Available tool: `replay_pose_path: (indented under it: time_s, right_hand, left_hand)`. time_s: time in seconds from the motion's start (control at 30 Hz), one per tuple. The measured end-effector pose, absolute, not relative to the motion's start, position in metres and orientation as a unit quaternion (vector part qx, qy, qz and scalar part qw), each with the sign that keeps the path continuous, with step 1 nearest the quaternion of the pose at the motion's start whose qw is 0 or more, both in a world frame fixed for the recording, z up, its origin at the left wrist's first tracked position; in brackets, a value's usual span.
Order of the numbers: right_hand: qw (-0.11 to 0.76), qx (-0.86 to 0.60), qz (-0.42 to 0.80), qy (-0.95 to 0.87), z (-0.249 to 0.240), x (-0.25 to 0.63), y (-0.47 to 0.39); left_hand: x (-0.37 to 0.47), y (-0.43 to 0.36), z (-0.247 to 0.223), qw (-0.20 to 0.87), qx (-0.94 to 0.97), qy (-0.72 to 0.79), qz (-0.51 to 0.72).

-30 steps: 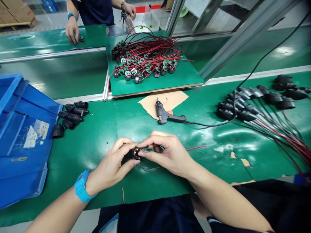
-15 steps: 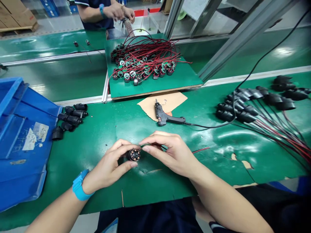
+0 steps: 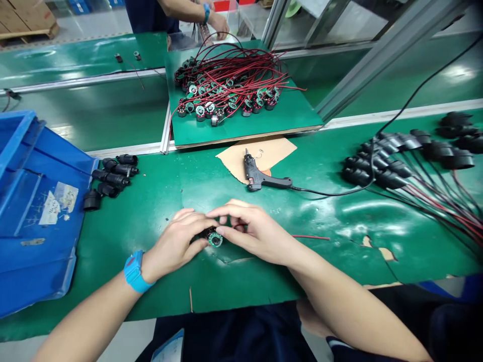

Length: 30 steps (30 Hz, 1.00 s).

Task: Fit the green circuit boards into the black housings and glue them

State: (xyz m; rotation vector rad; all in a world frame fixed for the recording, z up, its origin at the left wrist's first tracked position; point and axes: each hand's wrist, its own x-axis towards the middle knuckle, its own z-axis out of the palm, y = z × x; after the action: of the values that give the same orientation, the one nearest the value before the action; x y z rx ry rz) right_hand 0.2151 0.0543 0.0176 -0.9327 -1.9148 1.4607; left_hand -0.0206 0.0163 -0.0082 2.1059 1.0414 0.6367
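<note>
Near the middle of the green bench, my left hand [image 3: 181, 239] is closed round a small black part whose round green circuit board [image 3: 215, 239] faces up toward me. The fingertips of my right hand [image 3: 251, 229] meet at the upper right edge of that board, pinching its thin wires. A red wire [image 3: 311, 237] comes out beyond my right hand and lies on the bench. Behind my hands a black glue gun [image 3: 262, 178] rests partly on a piece of brown cardboard [image 3: 279, 151].
A blue bin [image 3: 49, 216] stands at the left, with black connectors [image 3: 113, 176] beside it. Red-wired round parts [image 3: 230, 90] cover a raised green board. Black housings with wires [image 3: 381, 161] lie right, under the gun's cable. Another person's hand [image 3: 219, 25] is beyond.
The held part has turned, so its green board shows instead of the black face with copper-coloured contacts. The other person's arm has moved right. The whole view has shifted slightly.
</note>
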Motion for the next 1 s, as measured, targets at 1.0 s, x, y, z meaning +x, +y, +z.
replay_pose_path:
  time_s: [1.0]
  right_hand:
    - [0.357,-0.363,0.551,-0.661,0.015,0.198,0.046]
  left_hand:
    - [-0.013,0.006,0.0,0.174,0.796,0.474,0.334]
